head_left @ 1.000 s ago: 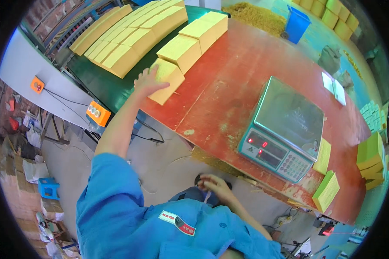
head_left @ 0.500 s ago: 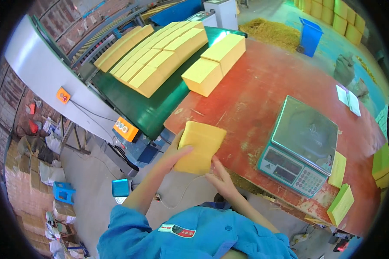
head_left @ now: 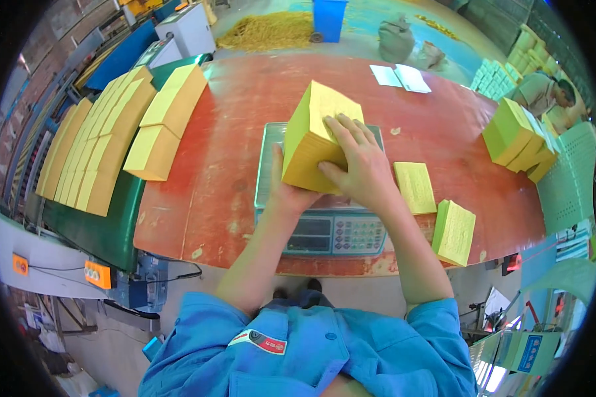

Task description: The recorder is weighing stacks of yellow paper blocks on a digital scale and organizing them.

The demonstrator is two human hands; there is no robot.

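The block (head_left: 309, 149) over the scale (head_left: 357, 237) comes through to me as yellow; the scale itself I read as teal with a dark display (head_left: 311, 227). Around it the table (head_left: 208, 165) is red, speckled paler. Left of the scale I pick up a deep green belt (head_left: 93, 228) and orange switch box (head_left: 98, 274); beyond it, a blue bin (head_left: 329, 20).

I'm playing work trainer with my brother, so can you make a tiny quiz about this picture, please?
1. How many hands touch the yellow block at the scale?
2. Fill in: the belt left of the red table is coloured ____.
3. True or false: the blue bin stands on the red table.

Key:
1. Two: the left hand and the right hand.
2. Green.
3. False; it stands on the floor.
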